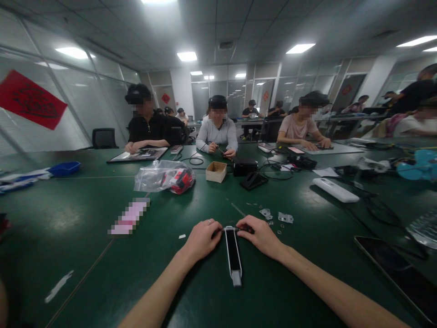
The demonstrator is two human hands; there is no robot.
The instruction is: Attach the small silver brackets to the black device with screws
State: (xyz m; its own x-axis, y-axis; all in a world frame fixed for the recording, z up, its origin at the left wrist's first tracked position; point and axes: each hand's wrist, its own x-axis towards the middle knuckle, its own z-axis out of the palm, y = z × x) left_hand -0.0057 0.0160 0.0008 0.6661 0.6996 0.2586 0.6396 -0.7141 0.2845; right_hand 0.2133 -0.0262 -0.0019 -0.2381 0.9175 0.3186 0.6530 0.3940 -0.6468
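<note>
A long, narrow black device with a pale frame [233, 254] lies flat on the green table, a light grey tab at its near end. At its far left corner, the fingers of my left hand [205, 238] are curled in a pinch at the frame. My right hand [262, 236] is closed at the opposite corner. Between its thumb and forefinger shows a small dark piece, too indistinct to name. Beyond my right hand lie small clear plastic pieces [285, 217] and several tiny rings.
Beyond my hands are a clear bag with red and black contents [180, 178], a small open box [216, 172] and a black box [244, 166]. A white device [335, 190], cables and a phone [396, 273] lie to the right. Several people sit across the table.
</note>
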